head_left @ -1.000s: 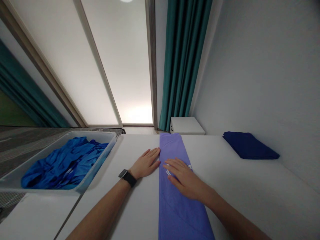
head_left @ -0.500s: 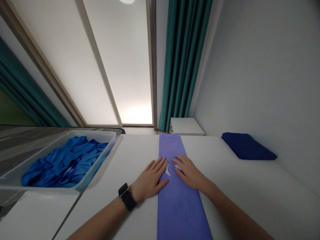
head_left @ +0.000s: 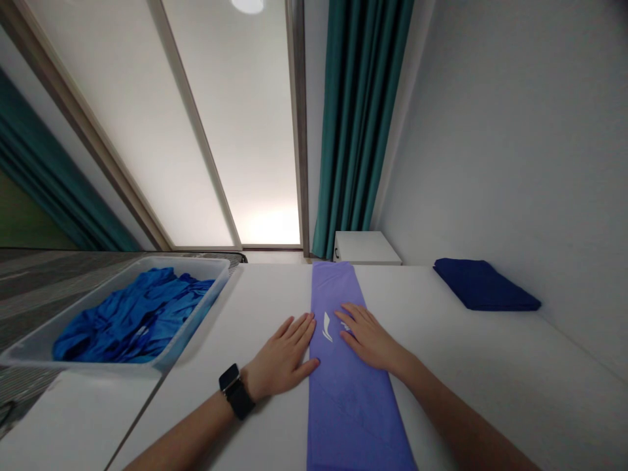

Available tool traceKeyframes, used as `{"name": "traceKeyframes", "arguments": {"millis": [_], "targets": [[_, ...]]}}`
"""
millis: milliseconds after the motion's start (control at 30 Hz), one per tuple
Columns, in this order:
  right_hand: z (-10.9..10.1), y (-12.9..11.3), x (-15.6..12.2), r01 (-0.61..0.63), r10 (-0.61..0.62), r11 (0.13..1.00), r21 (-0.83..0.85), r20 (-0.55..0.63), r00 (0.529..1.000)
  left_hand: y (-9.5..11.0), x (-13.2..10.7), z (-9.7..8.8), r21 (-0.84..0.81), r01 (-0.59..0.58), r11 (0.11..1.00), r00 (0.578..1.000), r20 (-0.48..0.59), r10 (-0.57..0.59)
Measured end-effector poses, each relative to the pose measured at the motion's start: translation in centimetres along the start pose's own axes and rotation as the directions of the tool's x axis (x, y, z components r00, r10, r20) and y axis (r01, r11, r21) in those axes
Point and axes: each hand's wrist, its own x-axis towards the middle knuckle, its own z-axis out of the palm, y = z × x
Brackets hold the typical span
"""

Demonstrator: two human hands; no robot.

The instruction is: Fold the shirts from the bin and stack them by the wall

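A purple garment [head_left: 350, 405], folded into a long strip, lies flat on the white table [head_left: 265, 294], running from its far edge toward me. A white logo shows on it, with more white print partly covered by fingers. My left hand [head_left: 284, 356], a black watch on its wrist, lies flat at the garment's left edge, fingertips and thumb just touching the cloth. My right hand [head_left: 370, 337] rests on the garment's right side with fingers spread, over part of the print. Neither hand grips anything.
To the left stands a translucent plastic bin [head_left: 169, 356] holding crumpled blue clothes [head_left: 132, 320]. A folded navy cloth [head_left: 485, 284] lies at the right, near the wall. Beyond the table are a small white cabinet [head_left: 367, 246] and a teal curtain [head_left: 363, 124].
My left hand has slid left from the logo to the garment's edge, uncovering the logo fully. My right hand has shifted slightly left over the print.
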Motion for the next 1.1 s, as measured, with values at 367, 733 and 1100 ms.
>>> {"name": "traceKeyframes", "arguments": {"millis": [367,733,1100], "targets": [[0.0,-0.1,0.0,-0.004,0.004,1.000,-0.014,-0.001,1.000,-0.7,-0.6,-0.7,-0.085,0.013,0.996,1.000,0.018,-0.011],[0.3,-0.9,0.0,0.042,-0.042,0.999,-0.007,-0.040,0.998,1.3,1.2,0.4,-0.095,0.124,0.988,0.986,-0.096,-0.133],[0.1,-1.2,-0.1,0.021,-0.021,1.000,-0.016,0.043,0.999,-1.1,2.4,-0.3,-0.060,0.156,0.986,0.985,-0.070,-0.161]]}}
